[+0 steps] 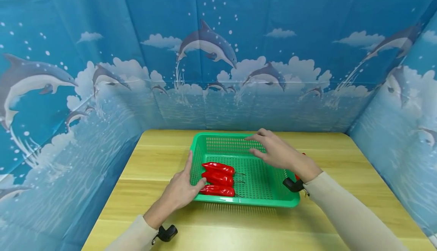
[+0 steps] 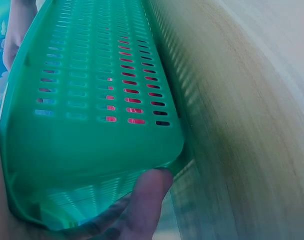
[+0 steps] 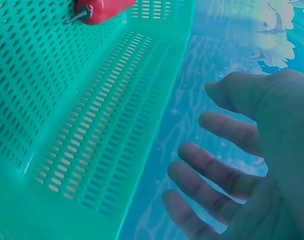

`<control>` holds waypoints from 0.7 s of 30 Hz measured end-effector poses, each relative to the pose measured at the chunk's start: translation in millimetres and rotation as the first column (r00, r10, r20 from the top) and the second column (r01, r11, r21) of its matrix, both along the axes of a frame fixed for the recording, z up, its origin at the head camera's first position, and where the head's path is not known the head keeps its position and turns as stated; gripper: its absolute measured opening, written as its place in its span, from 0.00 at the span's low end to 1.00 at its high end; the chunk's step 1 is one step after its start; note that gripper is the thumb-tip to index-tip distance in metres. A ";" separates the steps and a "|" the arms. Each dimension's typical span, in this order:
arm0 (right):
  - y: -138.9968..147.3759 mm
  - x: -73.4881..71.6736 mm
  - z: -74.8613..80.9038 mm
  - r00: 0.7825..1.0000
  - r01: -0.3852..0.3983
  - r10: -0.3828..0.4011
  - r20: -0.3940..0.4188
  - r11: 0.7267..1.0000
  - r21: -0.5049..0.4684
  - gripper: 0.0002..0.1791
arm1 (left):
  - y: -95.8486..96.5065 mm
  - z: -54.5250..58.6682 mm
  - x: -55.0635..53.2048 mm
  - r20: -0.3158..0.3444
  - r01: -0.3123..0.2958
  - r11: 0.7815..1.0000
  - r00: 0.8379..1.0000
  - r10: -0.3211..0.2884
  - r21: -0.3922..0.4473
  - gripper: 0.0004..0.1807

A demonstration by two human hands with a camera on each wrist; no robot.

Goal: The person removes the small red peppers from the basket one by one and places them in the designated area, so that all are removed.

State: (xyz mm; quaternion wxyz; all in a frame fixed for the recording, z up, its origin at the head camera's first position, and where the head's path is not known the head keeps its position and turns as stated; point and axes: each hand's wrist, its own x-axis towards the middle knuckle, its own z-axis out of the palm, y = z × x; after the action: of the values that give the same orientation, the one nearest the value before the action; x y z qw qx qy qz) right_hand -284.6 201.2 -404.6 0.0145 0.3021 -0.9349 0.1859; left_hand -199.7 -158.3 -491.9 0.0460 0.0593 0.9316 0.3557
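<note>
A green plastic basket [image 1: 252, 201] with slotted walls sits in the middle of the wooden table. Three glossy red peppers [image 1: 218, 179] lie side by side in its left half, their thin stems pointing right. My left hand [image 1: 181, 190] grips the basket's left side, with the thumb over the rim; in the left wrist view its fingers [image 2: 149, 200] curl around the corner. Above the basket's far right part hovers my right hand [image 1: 273, 150], fingers spread and bent slightly, holding nothing. In the right wrist view, that hand [image 3: 272, 165] is apart from the rim.
More red [image 1: 297, 177] shows just right of the basket, mostly hidden behind my right wrist. The wooden table [image 1: 143, 175] reaches back to a blue dolphin-print curtain [image 1: 218, 103], which also hangs along both sides. A small black camera [image 1: 167, 233] is strapped to my left wrist.
</note>
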 end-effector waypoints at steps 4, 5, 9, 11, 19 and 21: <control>-9.4 -5.2 -3.3 0.999 -0.019 0.019 0.030 1.000 0.000 0.25 | 0.3 1.0 0.2 0.005 0.005 1.000 1.000 -0.005 0.020 0.64; -11.6 -6.6 -5.1 0.999 -0.024 0.024 0.037 1.000 0.002 0.25 | 0.3 0.6 0.4 0.005 0.004 1.000 1.000 -0.004 0.019 0.64; -20.1 -11.0 -9.4 0.996 -0.051 0.050 0.073 0.999 0.015 0.26 | 0.7 0.4 0.6 0.002 0.003 1.000 1.000 -0.003 0.016 0.64; -23.9 -12.5 -10.5 0.993 -0.067 0.065 0.100 0.998 0.016 0.26 | 1.0 0.5 0.9 0.000 0.001 1.000 1.000 -0.001 0.013 0.64; -37.0 -18.6 -16.4 0.977 -0.121 0.118 0.177 0.993 0.007 0.26 | 1.0 0.6 3.0 0.002 -0.001 1.000 1.000 0.001 0.011 0.64; -39.8 -20.6 -18.9 0.972 -0.135 0.131 0.193 0.991 0.007 0.26 | 0.9 0.9 3.2 -0.002 0.001 1.000 1.000 -0.001 0.009 0.64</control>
State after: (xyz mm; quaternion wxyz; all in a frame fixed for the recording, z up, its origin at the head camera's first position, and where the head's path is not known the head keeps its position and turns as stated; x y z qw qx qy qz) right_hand -305.3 161.4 -423.4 -0.0912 0.3448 -0.9114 0.2051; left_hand -196.5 -157.4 -491.0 0.0450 0.0604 0.9301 0.3596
